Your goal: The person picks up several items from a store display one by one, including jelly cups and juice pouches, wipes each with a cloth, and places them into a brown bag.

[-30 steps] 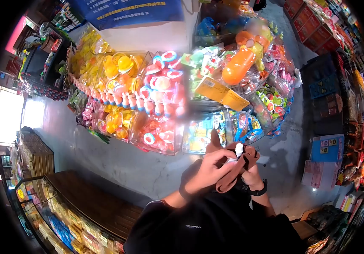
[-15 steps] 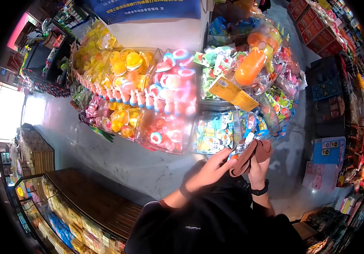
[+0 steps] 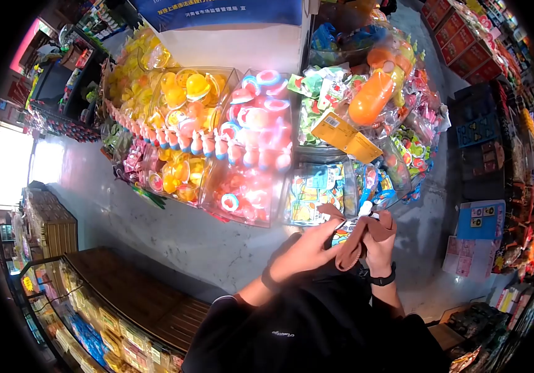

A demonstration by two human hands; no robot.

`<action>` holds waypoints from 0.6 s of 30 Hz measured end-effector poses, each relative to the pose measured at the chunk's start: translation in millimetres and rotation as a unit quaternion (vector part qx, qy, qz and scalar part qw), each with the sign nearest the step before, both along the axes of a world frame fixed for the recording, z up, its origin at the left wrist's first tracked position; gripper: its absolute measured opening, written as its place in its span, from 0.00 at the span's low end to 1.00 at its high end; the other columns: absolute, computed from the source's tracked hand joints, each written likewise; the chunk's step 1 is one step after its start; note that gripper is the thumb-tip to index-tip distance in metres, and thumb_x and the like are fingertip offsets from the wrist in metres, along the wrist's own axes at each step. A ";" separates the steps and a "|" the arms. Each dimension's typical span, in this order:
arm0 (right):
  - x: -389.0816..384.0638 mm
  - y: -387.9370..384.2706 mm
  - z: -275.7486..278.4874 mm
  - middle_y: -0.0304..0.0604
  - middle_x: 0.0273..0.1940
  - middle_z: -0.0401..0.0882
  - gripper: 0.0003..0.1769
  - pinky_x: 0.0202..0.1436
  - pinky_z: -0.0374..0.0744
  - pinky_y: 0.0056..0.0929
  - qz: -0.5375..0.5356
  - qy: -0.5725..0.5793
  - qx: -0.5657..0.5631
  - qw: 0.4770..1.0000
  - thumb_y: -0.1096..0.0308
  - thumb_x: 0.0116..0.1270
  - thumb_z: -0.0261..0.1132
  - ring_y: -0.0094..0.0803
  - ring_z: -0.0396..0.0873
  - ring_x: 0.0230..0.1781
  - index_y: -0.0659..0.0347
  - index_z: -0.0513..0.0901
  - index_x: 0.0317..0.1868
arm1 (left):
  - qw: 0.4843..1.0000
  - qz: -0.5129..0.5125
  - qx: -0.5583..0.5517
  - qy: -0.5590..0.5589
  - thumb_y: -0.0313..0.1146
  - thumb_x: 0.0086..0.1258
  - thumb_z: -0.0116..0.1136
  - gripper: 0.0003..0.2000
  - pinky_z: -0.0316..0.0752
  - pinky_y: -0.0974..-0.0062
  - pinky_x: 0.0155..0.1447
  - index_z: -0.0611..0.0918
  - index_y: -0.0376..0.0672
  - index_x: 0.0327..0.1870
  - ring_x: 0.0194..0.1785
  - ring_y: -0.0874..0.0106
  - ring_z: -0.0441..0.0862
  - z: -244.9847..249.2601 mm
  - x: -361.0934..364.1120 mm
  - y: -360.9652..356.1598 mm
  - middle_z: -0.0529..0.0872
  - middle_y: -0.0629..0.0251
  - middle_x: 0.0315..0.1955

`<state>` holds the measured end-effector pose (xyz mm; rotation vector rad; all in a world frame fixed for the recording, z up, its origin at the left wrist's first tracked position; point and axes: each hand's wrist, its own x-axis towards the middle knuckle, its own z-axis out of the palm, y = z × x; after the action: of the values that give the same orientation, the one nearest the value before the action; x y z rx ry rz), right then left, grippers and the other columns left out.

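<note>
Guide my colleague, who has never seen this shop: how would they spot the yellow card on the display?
Find the blue sign at the top, then look down and right to the big shiny orange toy. The yellow card lies just below it, slanting down to the right. Its flat, plain yellow face and barcode set it apart from the crinkly bags nearby.

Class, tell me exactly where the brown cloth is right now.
In the head view, the brown cloth is right of centre, held between the left hand and right hand, beside a small white cap.
</note>
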<state>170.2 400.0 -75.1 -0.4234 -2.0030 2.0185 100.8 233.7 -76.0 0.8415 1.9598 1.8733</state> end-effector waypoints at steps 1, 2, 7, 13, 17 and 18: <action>-2.7 -2.1 -1.9 0.40 0.39 0.76 0.13 0.50 0.71 0.26 -0.022 0.014 0.002 1.000 0.79 0.50 0.67 0.28 0.75 0.45 0.69 0.83 0.40 | 0.997 -0.055 -0.059 -0.001 0.29 0.65 0.58 0.16 0.70 0.67 0.35 0.72 0.39 0.52 0.29 0.56 0.75 2.5 -2.9 -6.2 0.77 0.50 0.29; -4.7 -3.1 -3.9 0.40 0.39 0.76 0.13 0.50 0.71 0.26 -0.043 0.028 0.003 0.999 0.80 0.50 0.66 0.28 0.75 0.45 0.69 0.82 0.39 | 0.998 -0.049 -0.045 0.004 0.29 0.64 0.58 0.16 0.70 0.66 0.35 0.72 0.39 0.52 0.30 0.54 0.75 -3.8 -1.5 -5.5 0.77 0.49 0.30; -5.6 0.9 -2.6 0.40 0.52 0.70 0.22 0.52 0.71 0.28 -0.165 0.031 -0.210 0.963 0.72 0.58 0.70 0.27 0.73 0.46 0.67 0.75 0.51 | 0.991 -0.095 -0.070 -0.058 0.26 0.62 0.58 0.18 0.70 0.63 0.36 0.72 0.39 0.53 0.33 0.45 0.74 3.3 -0.9 -5.9 0.78 0.43 0.30; 2.3 18.5 -9.0 0.39 0.46 0.75 0.21 0.53 0.73 0.27 0.010 -0.023 -0.110 0.994 0.75 0.53 0.73 0.24 0.74 0.47 0.66 0.76 0.46 | 0.985 -0.107 -0.119 -0.061 0.21 0.59 0.56 0.19 0.72 0.61 0.39 0.71 0.39 0.54 0.37 0.45 0.77 -17.1 0.6 -10.2 0.80 0.44 0.30; 7.2 12.9 -12.8 0.40 0.41 0.79 0.21 0.49 0.75 0.28 0.068 -0.051 0.000 0.996 0.77 0.47 0.75 0.25 0.76 0.43 0.65 0.77 0.42 | 0.990 -0.091 -0.083 -0.074 0.19 0.58 0.56 0.19 0.74 0.64 0.41 0.72 0.39 0.53 0.40 0.47 0.79 -9.2 -4.9 -16.4 0.81 0.47 0.33; 9.1 12.2 -17.3 0.41 0.40 0.79 0.21 0.48 0.76 0.28 0.077 -0.036 0.041 0.995 0.77 0.47 0.75 0.25 0.77 0.42 0.65 0.77 0.42 | 0.988 -0.101 -0.070 -0.090 0.20 0.58 0.58 0.20 0.74 0.67 0.44 0.72 0.38 0.53 0.43 0.49 0.80 -5.3 -6.4 -16.8 0.82 0.48 0.36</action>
<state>179.4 412.2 -92.4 -0.3371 -2.2169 2.0262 94.4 216.9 -81.3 0.7675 1.7997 1.6177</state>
